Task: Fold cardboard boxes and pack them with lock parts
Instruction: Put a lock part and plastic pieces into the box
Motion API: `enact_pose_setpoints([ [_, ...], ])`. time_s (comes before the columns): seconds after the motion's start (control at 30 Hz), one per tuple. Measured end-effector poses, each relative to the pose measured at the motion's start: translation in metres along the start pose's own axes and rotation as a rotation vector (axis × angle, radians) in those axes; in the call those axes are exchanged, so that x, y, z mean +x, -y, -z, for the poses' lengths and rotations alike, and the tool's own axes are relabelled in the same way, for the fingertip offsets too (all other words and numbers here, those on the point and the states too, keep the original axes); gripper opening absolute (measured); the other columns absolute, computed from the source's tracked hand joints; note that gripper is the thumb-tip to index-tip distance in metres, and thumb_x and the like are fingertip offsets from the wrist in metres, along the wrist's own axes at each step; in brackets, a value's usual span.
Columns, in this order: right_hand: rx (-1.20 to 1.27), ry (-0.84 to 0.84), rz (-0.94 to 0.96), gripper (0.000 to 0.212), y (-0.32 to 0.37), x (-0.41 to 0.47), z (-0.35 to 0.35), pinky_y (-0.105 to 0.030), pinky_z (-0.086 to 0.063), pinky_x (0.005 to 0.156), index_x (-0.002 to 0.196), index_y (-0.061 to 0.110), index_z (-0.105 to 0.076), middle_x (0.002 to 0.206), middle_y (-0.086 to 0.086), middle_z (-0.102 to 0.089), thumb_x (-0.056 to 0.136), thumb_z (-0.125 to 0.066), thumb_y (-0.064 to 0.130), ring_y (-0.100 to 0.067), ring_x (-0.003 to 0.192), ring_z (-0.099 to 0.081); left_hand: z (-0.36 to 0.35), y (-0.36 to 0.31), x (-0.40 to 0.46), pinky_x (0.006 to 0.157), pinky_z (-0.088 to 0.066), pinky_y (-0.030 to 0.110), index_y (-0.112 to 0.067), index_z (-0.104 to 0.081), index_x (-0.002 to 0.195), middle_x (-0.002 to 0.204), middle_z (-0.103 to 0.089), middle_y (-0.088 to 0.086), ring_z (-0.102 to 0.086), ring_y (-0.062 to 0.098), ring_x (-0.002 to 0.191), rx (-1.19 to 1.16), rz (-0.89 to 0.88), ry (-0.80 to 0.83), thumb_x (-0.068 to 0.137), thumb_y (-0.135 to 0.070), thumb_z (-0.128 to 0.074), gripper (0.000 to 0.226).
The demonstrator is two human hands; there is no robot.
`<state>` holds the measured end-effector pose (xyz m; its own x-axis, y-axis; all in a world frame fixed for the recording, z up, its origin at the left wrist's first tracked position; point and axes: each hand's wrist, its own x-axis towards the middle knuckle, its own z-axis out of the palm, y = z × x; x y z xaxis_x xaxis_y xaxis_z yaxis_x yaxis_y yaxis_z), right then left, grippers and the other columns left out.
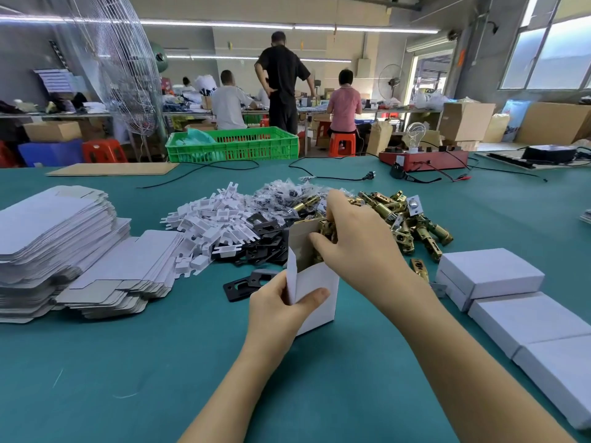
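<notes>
— Now, right hand [358, 241]?
— Fingers [323, 243] curled round a gold lock part [327, 228], pushing it into the open white box [315, 282].
— Left hand [281, 311]?
— Pinching the box's flap, box upright on the green counter [160, 362].
— Nearby?
— Pile of gold lock parts [412, 219] just behind.

head-worn wide view, facing forward and down, close over table [96, 378]

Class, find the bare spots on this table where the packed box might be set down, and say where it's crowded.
Bare green cloth lies near the table edge, between flat blanks and closed boxes. Crowded: part piles behind the open box.
</notes>
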<state>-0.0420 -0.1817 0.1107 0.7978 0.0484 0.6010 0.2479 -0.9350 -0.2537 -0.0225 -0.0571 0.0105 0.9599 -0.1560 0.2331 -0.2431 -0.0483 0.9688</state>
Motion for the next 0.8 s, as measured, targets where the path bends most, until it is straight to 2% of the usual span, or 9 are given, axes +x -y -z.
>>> enact_pose_setpoints([
  [0.07, -0.028, 0.004, 0.018, 0.034, 0.000, 0.000, 0.004, -0.030, -0.017, 0.052, 0.083, 0.016, -0.029, 0.061, -0.001, -0.038, 0.089, -0.061, 0.024, -0.024, 0.068, -0.034, 0.001, 0.001, 0.000, 0.077, -0.055, 0.038, -0.033, -0.072, 0.090, 0.086, -0.074, -0.010, -0.067, 0.018, 0.086, 0.002, 0.008, 0.018, 0.078, -0.018, -0.082, 0.022],
  [0.13, -0.090, -0.002, 0.059, 0.035, 0.004, -0.001, 0.003, -0.030, -0.016, 0.052, 0.085, 0.017, -0.028, 0.061, 0.002, -0.037, 0.089, -0.061, 0.025, -0.024, 0.073, -0.034, 0.001, 0.002, 0.000, 0.075, -0.055, 0.037, -0.033, -0.072, 0.092, 0.087, -0.074, -0.009, -0.067, 0.018, 0.086, -0.004, 0.018, 0.021, 0.078, -0.019, -0.082, 0.022],
  [0.27, -0.170, 0.038, 0.071, 0.028, 0.013, -0.005, -0.009, -0.032, -0.021, 0.051, 0.084, 0.017, -0.030, 0.064, 0.004, -0.041, 0.087, -0.057, 0.023, -0.023, 0.081, -0.033, 0.002, 0.003, 0.001, 0.061, -0.048, 0.018, -0.032, -0.072, 0.088, 0.081, -0.072, -0.013, -0.063, 0.005, 0.072, 0.009, -0.011, 0.013, 0.076, -0.025, -0.083, 0.018],
  [0.33, -0.147, 0.052, 0.008, 0.028, 0.009, -0.005, -0.011, -0.029, -0.020, 0.048, 0.079, 0.016, -0.030, 0.062, 0.004, -0.035, 0.088, -0.056, 0.022, -0.022, 0.079, -0.032, 0.002, 0.004, 0.002, 0.066, -0.052, 0.022, -0.030, -0.072, 0.091, 0.084, -0.073, -0.012, -0.066, 0.008, 0.078, 0.005, 0.001, 0.009, 0.078, -0.021, -0.082, 0.019],
  [0.5, -0.166, 0.084, -0.065, 0.031, 0.003, -0.003, -0.006, -0.027, -0.019, 0.047, 0.075, 0.015, -0.029, 0.064, -0.001, -0.036, 0.088, -0.056, 0.024, -0.024, 0.075, -0.035, 0.001, 0.003, 0.002, 0.083, -0.057, 0.045, -0.028, -0.073, 0.098, 0.091, -0.075, -0.008, -0.068, 0.019, 0.091, 0.002, 0.017, 0.031, 0.079, -0.021, -0.082, 0.023],
  [0.6, -0.203, 0.125, -0.037, 0.026, 0.008, -0.002, -0.005, -0.031, -0.019, 0.057, 0.074, 0.014, -0.033, 0.066, -0.001, -0.038, 0.091, -0.051, 0.019, -0.024, 0.075, -0.036, 0.001, 0.004, 0.002, 0.083, -0.056, 0.048, -0.029, -0.073, 0.097, 0.090, -0.074, -0.009, -0.068, 0.019, 0.090, 0.000, 0.006, 0.028, 0.079, -0.021, -0.082, 0.022],
  [0.67, -0.277, 0.161, 0.005, 0.032, 0.011, -0.001, -0.004, -0.028, -0.015, 0.064, 0.064, 0.013, -0.031, 0.065, 0.000, -0.035, 0.091, -0.048, 0.011, -0.023, 0.074, -0.037, 0.001, 0.004, 0.002, 0.083, -0.056, 0.047, -0.029, -0.073, 0.097, 0.089, -0.074, -0.010, -0.068, 0.017, 0.089, 0.001, 0.000, 0.022, 0.079, -0.020, -0.082, 0.021],
  [0.8, -0.339, 0.200, -0.009, 0.038, 0.009, 0.002, -0.001, -0.026, -0.017, 0.063, 0.059, 0.013, -0.027, 0.066, 0.001, -0.028, 0.090, -0.048, 0.004, -0.021, 0.075, -0.034, 0.001, 0.003, 0.001, 0.084, -0.055, 0.050, -0.032, -0.072, 0.092, 0.087, -0.074, -0.009, -0.068, 0.021, 0.089, -0.020, 0.004, 0.031, 0.081, -0.019, -0.081, 0.019],
])
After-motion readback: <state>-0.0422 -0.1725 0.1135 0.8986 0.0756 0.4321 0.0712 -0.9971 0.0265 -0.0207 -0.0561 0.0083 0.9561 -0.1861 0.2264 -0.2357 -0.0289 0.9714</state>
